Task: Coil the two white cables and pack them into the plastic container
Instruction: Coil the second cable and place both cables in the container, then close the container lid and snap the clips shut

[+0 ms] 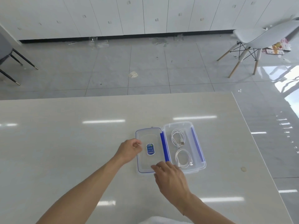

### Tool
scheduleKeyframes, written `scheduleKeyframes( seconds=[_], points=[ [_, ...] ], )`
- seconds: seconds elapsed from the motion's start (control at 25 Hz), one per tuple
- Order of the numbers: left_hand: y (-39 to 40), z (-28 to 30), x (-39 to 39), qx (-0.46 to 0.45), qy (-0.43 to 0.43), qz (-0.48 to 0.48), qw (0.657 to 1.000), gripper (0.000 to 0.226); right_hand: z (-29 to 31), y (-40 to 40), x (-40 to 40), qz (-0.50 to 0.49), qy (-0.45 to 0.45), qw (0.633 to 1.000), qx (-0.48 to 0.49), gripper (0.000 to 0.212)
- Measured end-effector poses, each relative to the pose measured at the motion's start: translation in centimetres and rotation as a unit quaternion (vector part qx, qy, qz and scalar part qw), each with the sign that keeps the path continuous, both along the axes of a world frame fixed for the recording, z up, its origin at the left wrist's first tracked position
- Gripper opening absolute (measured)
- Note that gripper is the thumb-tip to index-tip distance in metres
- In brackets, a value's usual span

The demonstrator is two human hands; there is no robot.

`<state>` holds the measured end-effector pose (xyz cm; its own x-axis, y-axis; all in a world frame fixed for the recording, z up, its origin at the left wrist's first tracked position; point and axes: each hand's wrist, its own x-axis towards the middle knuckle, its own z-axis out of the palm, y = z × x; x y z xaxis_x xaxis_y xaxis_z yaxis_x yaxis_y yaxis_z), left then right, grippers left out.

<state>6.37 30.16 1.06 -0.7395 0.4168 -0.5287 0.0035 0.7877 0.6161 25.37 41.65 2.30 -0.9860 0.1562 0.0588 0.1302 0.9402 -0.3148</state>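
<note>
Bearing a blue oval label (pixel 150 149), writing unreadable: clear lid (pixel 145 164).

Clear plastic trimmed in blue, white cables, pale glossy bench.

The clear rectangular plastic container (pixel 199 165) is edged by blue latches; its clear flat lid (pixel 145 165) is outlined in blue and marked with a blue oval label (pixel 150 148). Two coiled white cables (pixel 178 137) (pixel 183 157) are seen inside. The glossy beige bench (pixel 64 143) is streaked with white reflections.
</note>
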Motion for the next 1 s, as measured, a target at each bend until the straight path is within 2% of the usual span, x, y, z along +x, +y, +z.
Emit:
scheduleKeyframes(
  seconds=[0.12, 0.2, 0.28, 0.36, 0.44, 0.56, 0.64, 0.72, 0.84, 1.0],
  points=[
    [-0.9, -1.1, -2.3, -0.030, 0.039, -0.053, 0.997, 0.035, -1.8, -1.9, -0.3, 0.013, -0.023, 0.999, 0.020, 0.043],
    [-0.6, -1.7, -3.7, -0.046, 0.067, -0.093, 0.992, 0.046, -2.7, -2.6, -0.5, -0.018, -0.039, 0.999, 0.022, 0.048],
    [0.0, -2.2, -5.0, -0.053, 0.094, -0.131, 0.986, 0.054, -3.6, -3.7, -0.1, -0.085, -0.059, 0.994, -0.025, 0.043],
    [0.9, -2.7, -6.3, -0.062, 0.111, -0.172, 0.977, 0.059, -4.5, -5.2, 0.4, -0.216, -0.084, 0.965, -0.119, 0.034],
    [1.9, -3.2, -7.4, -0.089, 0.114, -0.218, 0.965, 0.065, -5.2, -6.2, 1.1, -0.328, -0.093, 0.924, -0.171, 0.038],
    [3.2, -4.0, -8.2, -0.137, 0.109, -0.293, 0.940, 0.074, -6.0, -7.2, 1.4, -0.333, -0.136, 0.925, -0.123, 0.053],
    [3.8, -4.4, -8.3, -0.151, 0.114, -0.311, 0.932, 0.075, -5.8, -7.9, 0.9, -0.353, -0.158, 0.909, -0.158, 0.061],
    [4.2, -4.7, -8.3, -0.159, 0.119, -0.311, 0.930, 0.075, -5.3, -8.3, 0.1, -0.402, -0.149, 0.857, -0.287, 0.063],
    [4.3, -4.8, -8.3, -0.164, 0.121, -0.314, 0.927, 0.072, -4.8, -8.1, -1.5, -0.451, -0.109, 0.751, -0.469, 0.060],
    [3.0, -4.6, -8.7, -0.143, 0.115, -0.267, 0.946, 0.053, -4.3, -8.7, -3.0, -0.520, -0.014, 0.536, -0.665, 0.053]
  ],
)
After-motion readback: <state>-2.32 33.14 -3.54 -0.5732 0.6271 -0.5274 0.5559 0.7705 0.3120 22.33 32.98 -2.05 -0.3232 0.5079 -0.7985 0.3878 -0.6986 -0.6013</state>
